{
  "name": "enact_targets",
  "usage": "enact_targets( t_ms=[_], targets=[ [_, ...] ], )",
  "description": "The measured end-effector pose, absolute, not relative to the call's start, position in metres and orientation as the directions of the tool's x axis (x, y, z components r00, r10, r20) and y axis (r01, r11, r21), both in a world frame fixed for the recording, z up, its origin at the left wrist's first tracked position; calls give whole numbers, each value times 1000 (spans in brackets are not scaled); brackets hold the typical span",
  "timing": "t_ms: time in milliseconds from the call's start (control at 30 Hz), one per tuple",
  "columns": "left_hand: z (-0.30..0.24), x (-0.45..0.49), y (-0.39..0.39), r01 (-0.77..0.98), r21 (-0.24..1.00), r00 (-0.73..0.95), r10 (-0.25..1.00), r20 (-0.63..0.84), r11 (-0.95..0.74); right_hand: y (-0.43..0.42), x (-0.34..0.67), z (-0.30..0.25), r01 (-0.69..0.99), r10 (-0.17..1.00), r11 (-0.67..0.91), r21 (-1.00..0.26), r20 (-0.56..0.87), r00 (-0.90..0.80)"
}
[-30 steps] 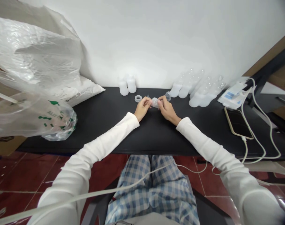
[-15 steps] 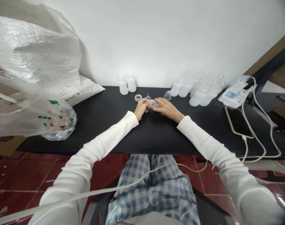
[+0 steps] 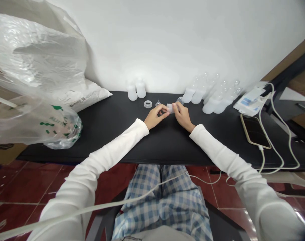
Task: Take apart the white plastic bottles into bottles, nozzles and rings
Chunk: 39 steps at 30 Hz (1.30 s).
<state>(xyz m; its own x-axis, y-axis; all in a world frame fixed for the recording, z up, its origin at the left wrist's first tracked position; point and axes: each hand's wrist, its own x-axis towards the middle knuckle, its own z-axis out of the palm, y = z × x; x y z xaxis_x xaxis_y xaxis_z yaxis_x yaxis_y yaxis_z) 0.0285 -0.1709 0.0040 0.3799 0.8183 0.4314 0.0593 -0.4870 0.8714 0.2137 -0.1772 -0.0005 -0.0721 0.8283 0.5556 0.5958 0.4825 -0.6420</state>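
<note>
Both my hands meet over the middle of the black table (image 3: 112, 130), near the wall. My right hand (image 3: 183, 116) pinches a small translucent plastic bottle (image 3: 170, 107) at its end. My left hand (image 3: 155, 116) touches the bottle's other end with thumb and fingertips closed on it. A clear plastic ring (image 3: 147, 104) lies just left of the hands. A small clear nipple-shaped piece (image 3: 158, 103) stands behind my left hand, and a clear cap (image 3: 180, 100) sits behind my right hand.
Two white bottles (image 3: 136, 91) stand by the wall. Several assembled bottles (image 3: 212, 94) lie in a row at the right. Beyond them are a phone (image 3: 255, 131) on a white cable (image 3: 278, 154), and a white-blue pack (image 3: 250, 99). Big plastic bags (image 3: 37, 83) fill the left end.
The bottle has moved slightly right and up between my hands. My right hand went from stretched flat to pinching the bottle's end, and my left hand's fingers reached out toward it.
</note>
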Motion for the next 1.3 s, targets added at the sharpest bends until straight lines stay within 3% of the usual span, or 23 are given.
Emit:
enact_targets(
  t_ms=[100,167,367,467,567,933,1133,1300],
  targets=[
    [4,29,-176,93,835,392,791,470,-543,-179,212,0,615,849,423,-665,528,-13],
    [3,31,-177,71,862,368,817,445,-502,-178,211,0,670,837,418,-614,547,-21],
    [1,37,-179,-154,957,310,908,283,-246,-172,217,-1,862,710,462,-207,669,-220],
    [3,38,-179,-235,965,262,948,181,-120,-170,221,2,840,637,542,17,644,-424],
    [6,36,-177,-267,964,236,969,66,-1,-170,221,5,762,572,634,135,581,-579],
    [10,29,-167,-213,977,160,987,30,5,-176,221,1,561,453,823,88,494,-742],
    [5,30,-167,-202,978,148,986,76,-45,-177,214,-2,576,484,816,-59,614,-623],
    [6,31,-168,-129,982,140,978,155,-137,-177,216,1,699,648,680,-223,629,-429]
  ],
)
